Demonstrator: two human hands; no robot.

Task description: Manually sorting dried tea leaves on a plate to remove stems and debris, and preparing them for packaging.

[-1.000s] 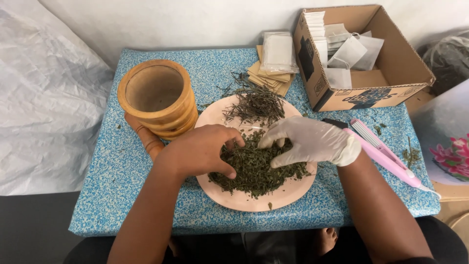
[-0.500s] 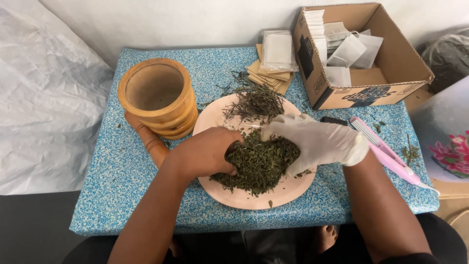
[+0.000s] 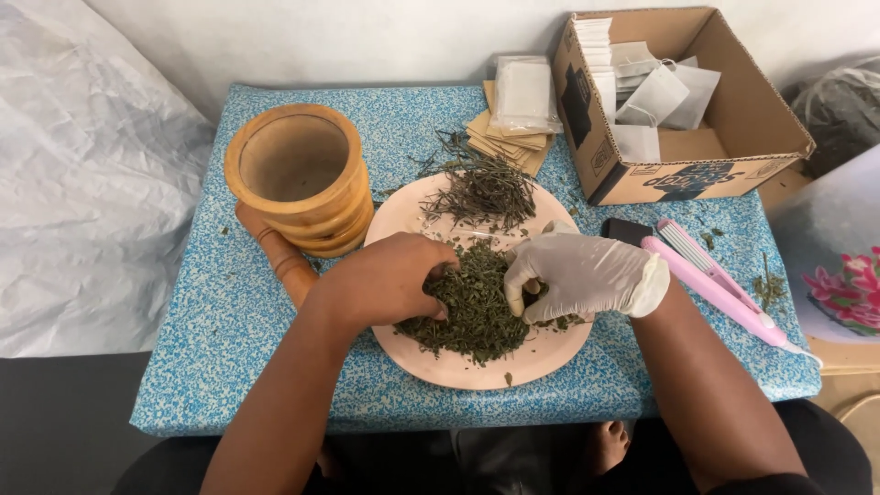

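Observation:
A pink plate (image 3: 458, 367) on the blue speckled table (image 3: 229, 312) carries a heap of crushed green leaves (image 3: 477, 316) in front and a bundle of dry stems (image 3: 481, 192) at the back. My bare left hand (image 3: 385, 280) rests on the left side of the heap, fingers curled into the leaves. My right hand (image 3: 582, 275), in a white glove, is curled on the right side of the heap with leaves pinched in its fingers.
A wooden mortar (image 3: 298, 179) stands left of the plate, a wooden pestle (image 3: 275, 261) lying beside it. Brown and clear sachets (image 3: 513, 119) lie behind the plate. An open cardboard box (image 3: 678, 101) holds white bags. A pink heat sealer (image 3: 715, 284) lies at right.
My gloved right hand has drawn back from the far side of the heap and closed its fingers into the leaves. The left hand stayed on the heap's left side.

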